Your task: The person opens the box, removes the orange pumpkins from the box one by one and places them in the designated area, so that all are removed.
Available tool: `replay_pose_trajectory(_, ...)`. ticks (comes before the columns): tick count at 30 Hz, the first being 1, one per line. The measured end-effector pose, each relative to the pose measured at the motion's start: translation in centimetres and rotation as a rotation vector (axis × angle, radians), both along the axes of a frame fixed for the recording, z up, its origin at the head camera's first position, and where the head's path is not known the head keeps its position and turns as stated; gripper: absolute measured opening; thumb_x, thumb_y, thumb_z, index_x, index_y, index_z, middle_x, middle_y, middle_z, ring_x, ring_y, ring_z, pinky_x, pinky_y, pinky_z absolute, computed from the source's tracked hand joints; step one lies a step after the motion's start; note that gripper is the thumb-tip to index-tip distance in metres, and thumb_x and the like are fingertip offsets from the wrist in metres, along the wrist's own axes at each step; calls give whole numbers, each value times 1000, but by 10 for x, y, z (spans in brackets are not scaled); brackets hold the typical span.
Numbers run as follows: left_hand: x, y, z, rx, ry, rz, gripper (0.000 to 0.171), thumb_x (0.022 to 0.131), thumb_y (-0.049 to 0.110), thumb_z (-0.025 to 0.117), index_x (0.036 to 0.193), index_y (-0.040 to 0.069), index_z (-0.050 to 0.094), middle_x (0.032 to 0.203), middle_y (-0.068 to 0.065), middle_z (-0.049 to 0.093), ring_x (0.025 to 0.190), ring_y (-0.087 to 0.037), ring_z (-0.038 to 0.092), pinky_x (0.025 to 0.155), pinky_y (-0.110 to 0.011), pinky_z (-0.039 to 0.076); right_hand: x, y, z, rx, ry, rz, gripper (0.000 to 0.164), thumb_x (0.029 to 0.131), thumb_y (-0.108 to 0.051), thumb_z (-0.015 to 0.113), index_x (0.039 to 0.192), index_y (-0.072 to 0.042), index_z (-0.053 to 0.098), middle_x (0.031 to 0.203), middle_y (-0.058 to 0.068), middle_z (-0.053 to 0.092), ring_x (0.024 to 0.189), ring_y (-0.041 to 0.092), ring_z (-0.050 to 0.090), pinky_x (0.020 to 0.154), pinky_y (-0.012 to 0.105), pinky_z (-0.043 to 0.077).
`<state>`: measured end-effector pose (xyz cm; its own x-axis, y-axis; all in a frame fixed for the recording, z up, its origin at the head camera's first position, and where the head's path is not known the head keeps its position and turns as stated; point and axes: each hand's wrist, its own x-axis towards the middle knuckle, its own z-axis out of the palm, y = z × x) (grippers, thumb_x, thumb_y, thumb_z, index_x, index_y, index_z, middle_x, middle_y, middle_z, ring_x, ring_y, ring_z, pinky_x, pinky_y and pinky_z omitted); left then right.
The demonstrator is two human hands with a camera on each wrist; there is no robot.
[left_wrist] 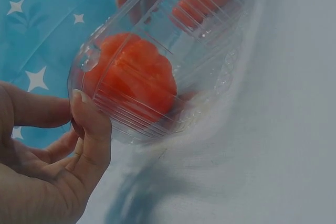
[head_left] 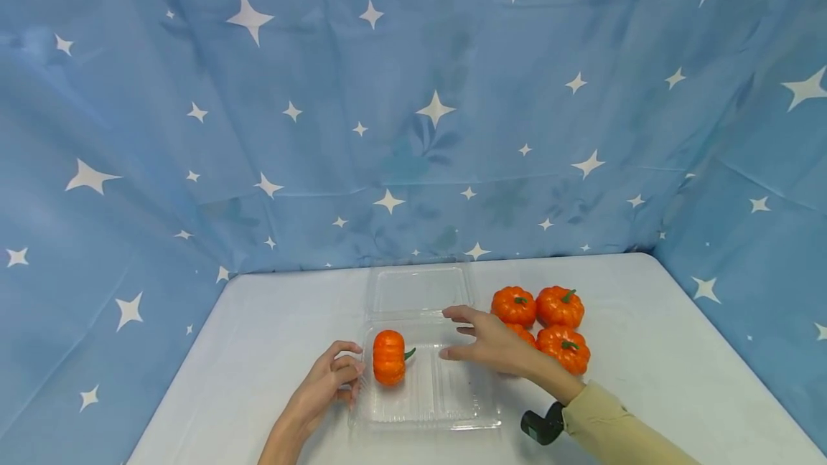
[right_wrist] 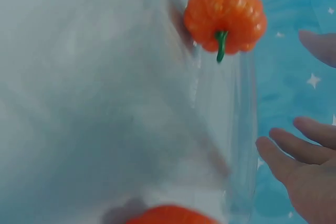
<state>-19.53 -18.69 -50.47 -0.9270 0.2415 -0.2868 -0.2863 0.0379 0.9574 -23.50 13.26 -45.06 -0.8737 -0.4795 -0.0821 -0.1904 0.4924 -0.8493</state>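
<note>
A clear plastic clamshell box (head_left: 446,425) lies with its lid (head_left: 420,291) folded back. In its left half a small orange pumpkin (head_left: 389,359) rests on its side, green stem pointing right. My left hand (head_left: 323,382) is at the box's left edge; in the left wrist view, its thumb and a finger pinch the plastic rim (left_wrist: 79,85). Above the box's right side hovers my right hand (head_left: 487,341), fingers spread and holding nothing. The right wrist view also shows its fingers (right_wrist: 299,148) apart from the pumpkin (right_wrist: 226,17).
Several more orange pumpkins (head_left: 561,307) sit grouped right of the box, one partly hidden behind the right hand. A white-covered table (head_left: 271,329) carries everything. Blue star-patterned cloth (head_left: 413,128) hangs behind it and at both sides. A black device (head_left: 544,423) is at the right wrist.
</note>
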Motion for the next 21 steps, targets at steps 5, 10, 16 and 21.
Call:
replay_pose_trajectory(5,1,2,0,-7,-10,12,45,99,9,61,136,-3,37,85,0,59,63,-12,53,52,-27,50,-1,-22,-1,27,-29,52,69,87,-24,81,144,1,52,146,24,54,132,46,56,107,59,48)
replay_pose_trajectory(10,2,2,1,-7,-12,15,45,99,9,61,135,-2,38,84,0,59,63,-12,53,52,-26,50,-3,-49,0,155,-64,71,65,83,-19,85,138,2,57,137,20,62,123,38,63,102,54,54)
replay_pose_trajectory(16,4,-1,1,-10,-4,26,43,99,8,61,133,-2,39,83,0,59,62,-12,53,51,-26,49,-11,-75,2,245,-96,106,66,80,-23,86,134,2,58,129,16,66,114,31,65,97,50,57)
replay_pose_trajectory(21,4,2,0,0,8,7,44,98,9,63,134,-3,39,83,1,58,63,-11,54,52,-25,50,-18,-79,-3,288,-125,115,67,78,-28,88,132,0,61,126,15,66,106,26,63,96,49,57)
